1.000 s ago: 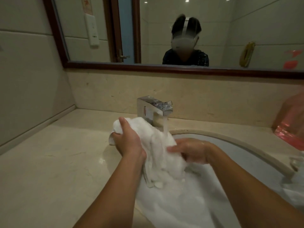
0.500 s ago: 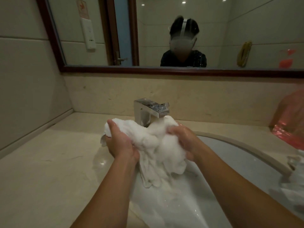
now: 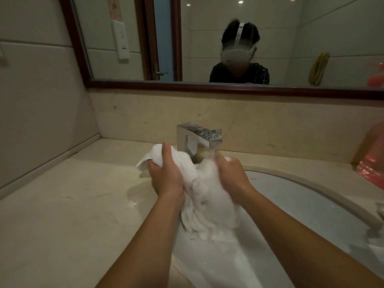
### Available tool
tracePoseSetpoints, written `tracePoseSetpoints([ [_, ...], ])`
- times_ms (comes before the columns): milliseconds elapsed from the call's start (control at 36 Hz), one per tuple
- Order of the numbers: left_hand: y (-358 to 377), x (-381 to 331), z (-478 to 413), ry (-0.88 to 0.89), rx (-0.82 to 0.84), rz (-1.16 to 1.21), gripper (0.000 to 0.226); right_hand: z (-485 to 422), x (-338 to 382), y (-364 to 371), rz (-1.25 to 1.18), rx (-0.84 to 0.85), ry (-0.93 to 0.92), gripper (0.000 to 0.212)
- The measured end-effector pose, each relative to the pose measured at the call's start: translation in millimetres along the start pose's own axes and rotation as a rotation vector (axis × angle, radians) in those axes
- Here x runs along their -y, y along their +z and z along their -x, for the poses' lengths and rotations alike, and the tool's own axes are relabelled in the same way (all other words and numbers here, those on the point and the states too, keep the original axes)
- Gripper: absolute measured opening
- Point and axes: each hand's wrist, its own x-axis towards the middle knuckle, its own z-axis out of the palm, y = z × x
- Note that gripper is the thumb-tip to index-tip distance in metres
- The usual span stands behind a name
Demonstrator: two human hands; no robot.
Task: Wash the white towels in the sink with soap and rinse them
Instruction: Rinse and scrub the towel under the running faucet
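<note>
A white towel (image 3: 204,196), wet and sudsy, is bunched between both hands over the left side of the sink (image 3: 307,196), just in front of the chrome faucet (image 3: 197,140). My left hand (image 3: 166,175) grips its left part, with a corner sticking out past the thumb. My right hand (image 3: 230,173) clasps the right part directly under the spout, where water runs down. The towel's lower end hangs into foamy white water in the basin. More white cloth (image 3: 372,246) lies at the basin's right edge, blurred.
A beige stone counter (image 3: 62,215) spreads to the left, with a wet patch beside the basin. A pink plastic bag (image 3: 372,161) stands at the far right. Above the backsplash hangs a wood-framed mirror (image 3: 207,88). A tiled wall closes the left side.
My right hand rose from low in the basin to under the spout and closed on the towel. The left hand kept its grip. The view shifted slightly.
</note>
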Motion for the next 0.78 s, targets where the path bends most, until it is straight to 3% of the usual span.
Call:
tracePoseSetpoints([
  [83, 2, 3, 2, 0.022, 0.063, -0.082, 0.098, 2, 9, -11, -0.186, 0.123, 0.006, 0.050],
  [167, 3, 7, 3, 0.018, 0.075, -0.128, 0.083, 5, 5, -28, -0.507, 0.392, 0.113, 0.028],
  [222, 2, 6, 1, 0.003, 0.012, -0.084, 0.077, 9, 3, -39, -0.522, 0.603, 0.144, 0.045],
  [278, -1, 1, 0, -0.036, -0.061, 0.007, 0.078, 7, -7, -45, -0.393, 0.702, 0.199, 0.087],
  [333, -4, -3, -1, -0.066, -0.122, 0.060, 0.069, 7, -14, -44, -0.106, 0.673, 0.246, 0.128],
  [417, -8, -10, 0, -0.100, -0.167, 0.143, 0.048, 10, -17, -41, 0.374, 0.617, 0.155, 0.145],
  [472, -9, -11, -1, -0.113, -0.158, 0.181, 0.044, 9, -19, -45, 0.467, 0.590, 0.140, 0.143],
  [611, -9, -11, -2, -0.093, -0.148, 0.195, 0.035, 3, -31, -64, 0.156, 0.583, 0.273, 0.134],
  [694, -8, -12, 0, -0.081, -0.126, 0.216, 0.033, 2, -36, -74, 0.116, 0.592, 0.277, 0.110],
  [778, -8, -12, -2, -0.074, -0.103, 0.241, 0.034, 3, -37, -86, 0.149, 0.420, 0.322, 0.068],
])
